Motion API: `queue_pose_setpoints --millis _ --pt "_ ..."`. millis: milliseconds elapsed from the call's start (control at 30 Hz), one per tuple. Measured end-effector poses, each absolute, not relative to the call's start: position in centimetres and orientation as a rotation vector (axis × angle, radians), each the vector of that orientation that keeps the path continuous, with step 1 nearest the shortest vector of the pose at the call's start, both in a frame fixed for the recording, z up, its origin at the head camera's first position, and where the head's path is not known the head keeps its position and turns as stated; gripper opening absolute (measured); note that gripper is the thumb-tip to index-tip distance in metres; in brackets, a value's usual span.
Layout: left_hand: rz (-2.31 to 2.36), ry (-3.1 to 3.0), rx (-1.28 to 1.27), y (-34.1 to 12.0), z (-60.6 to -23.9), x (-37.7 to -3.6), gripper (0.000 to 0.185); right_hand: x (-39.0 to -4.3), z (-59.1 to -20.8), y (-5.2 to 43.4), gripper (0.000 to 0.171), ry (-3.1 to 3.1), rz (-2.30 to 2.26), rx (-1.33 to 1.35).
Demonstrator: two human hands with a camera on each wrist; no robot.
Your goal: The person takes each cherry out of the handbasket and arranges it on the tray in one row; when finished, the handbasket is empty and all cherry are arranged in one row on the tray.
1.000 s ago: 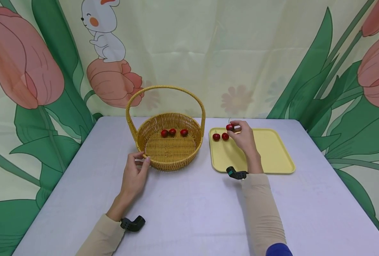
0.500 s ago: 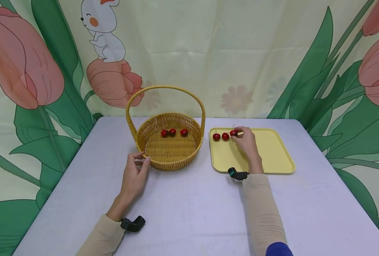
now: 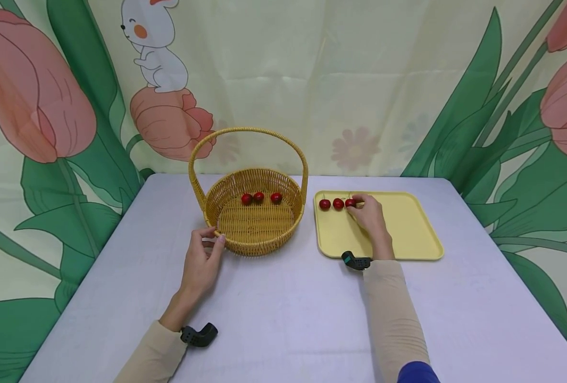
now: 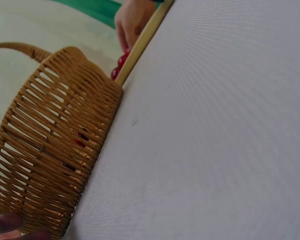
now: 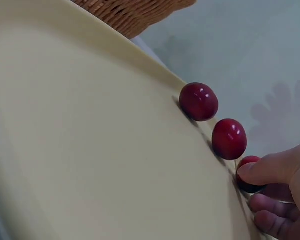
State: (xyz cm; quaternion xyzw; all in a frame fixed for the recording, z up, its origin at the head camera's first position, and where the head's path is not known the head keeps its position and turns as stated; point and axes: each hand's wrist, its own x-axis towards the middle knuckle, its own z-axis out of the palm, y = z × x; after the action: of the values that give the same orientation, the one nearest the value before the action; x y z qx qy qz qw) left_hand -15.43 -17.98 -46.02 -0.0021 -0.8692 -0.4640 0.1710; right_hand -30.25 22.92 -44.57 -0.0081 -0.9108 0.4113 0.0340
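Observation:
My right hand (image 3: 370, 219) pinches a dark red cherry (image 3: 350, 203) between thumb and fingers, low over the yellow tray (image 3: 413, 229). In the right wrist view the thumb covers part of that cherry (image 5: 249, 186). Two more cherries, a left one (image 3: 324, 205) and a middle one (image 3: 338, 204), lie in a row beside it near the tray's back edge. At the wicker basket (image 3: 257, 249), my left hand (image 3: 202, 266) grips the front-left rim with thumb and fingertips. Three cherries (image 3: 258, 197) lie inside, toward the basket's back.
The basket's tall arched handle (image 3: 248, 130) rises above its bowl. Tray and basket stand side by side on a white-covered table (image 3: 283, 319). A printed curtain (image 3: 274, 80) with tulips and a rabbit hangs behind the table.
The right hand has lowered its cherry and shifted slightly right, bringing it into line with the two on the tray. My left hand stays at the basket rim.

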Motion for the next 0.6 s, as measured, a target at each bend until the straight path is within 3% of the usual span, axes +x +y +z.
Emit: queue_pose_setpoints --millis 600 --pt "-1.319 -2.463 -0.014 -18.0 -46.0 -15.4 0.046 -29.3 -41.0 22.2 0.052 -2.618 1.356 0.019"
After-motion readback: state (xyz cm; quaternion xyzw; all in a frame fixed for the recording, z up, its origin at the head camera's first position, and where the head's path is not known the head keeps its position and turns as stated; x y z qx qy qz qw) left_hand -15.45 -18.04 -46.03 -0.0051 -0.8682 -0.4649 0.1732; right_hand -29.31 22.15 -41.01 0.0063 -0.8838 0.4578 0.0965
